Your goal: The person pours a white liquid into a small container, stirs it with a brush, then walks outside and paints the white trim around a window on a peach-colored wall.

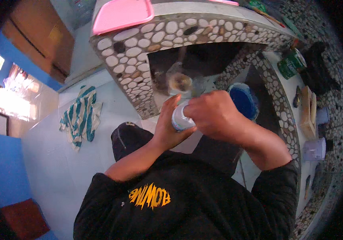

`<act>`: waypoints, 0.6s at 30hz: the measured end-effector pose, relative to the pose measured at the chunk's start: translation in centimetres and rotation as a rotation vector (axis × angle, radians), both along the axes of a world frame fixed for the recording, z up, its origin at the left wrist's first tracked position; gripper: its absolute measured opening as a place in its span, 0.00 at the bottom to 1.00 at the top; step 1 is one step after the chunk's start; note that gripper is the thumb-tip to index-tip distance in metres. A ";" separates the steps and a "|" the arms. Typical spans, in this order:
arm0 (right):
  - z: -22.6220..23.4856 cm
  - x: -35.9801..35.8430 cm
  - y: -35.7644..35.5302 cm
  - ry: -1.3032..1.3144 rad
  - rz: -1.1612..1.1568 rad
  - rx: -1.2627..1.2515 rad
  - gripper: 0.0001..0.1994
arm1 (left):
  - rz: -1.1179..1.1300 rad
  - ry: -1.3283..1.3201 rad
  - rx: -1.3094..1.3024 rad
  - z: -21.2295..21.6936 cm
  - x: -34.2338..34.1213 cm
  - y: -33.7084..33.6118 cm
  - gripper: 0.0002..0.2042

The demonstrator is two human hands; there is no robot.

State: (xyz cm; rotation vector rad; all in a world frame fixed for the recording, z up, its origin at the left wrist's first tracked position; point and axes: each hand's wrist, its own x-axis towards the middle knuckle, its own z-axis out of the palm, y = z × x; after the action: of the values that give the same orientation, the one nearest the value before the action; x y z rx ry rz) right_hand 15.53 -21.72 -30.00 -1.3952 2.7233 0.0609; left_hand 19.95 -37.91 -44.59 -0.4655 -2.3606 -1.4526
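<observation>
My left hand (pixel 166 127) is wrapped around a small white cylindrical container (pixel 180 119) with a bluish edge, held in front of my knees. Over the container's upper part my right hand (pixel 211 111) is closed, its fingertips pressed at or just inside the rim. Whether those fingers pinch something is hidden. Just beyond both hands sits a clear plastic bag or tub (pixel 180 83) with something brownish in it. To the right of it stands a round bucket (pixel 243 102) with a deep blue inside.
A pebble-faced counter (pixel 139 44) rises ahead, with a pink plastic lid or tray (pixel 123 17) on top. The ledge at right bears a green can (pixel 291 65), a wooden box (pixel 308 114) and a whitish cup (pixel 314 149). A striped cloth (pixel 84 116) lies on the floor at left.
</observation>
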 end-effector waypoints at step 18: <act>-2.8 1.5 0.8 0.070 -0.035 -0.221 0.06 | 0.015 0.018 -0.025 -2.4 0.7 0.0 0.50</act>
State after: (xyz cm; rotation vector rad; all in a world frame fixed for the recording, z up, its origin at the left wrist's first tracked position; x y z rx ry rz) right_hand 17.07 -20.93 -32.81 -1.4214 2.8857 -0.2026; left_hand 20.66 -37.88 -46.95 -0.4639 -2.3655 -1.4084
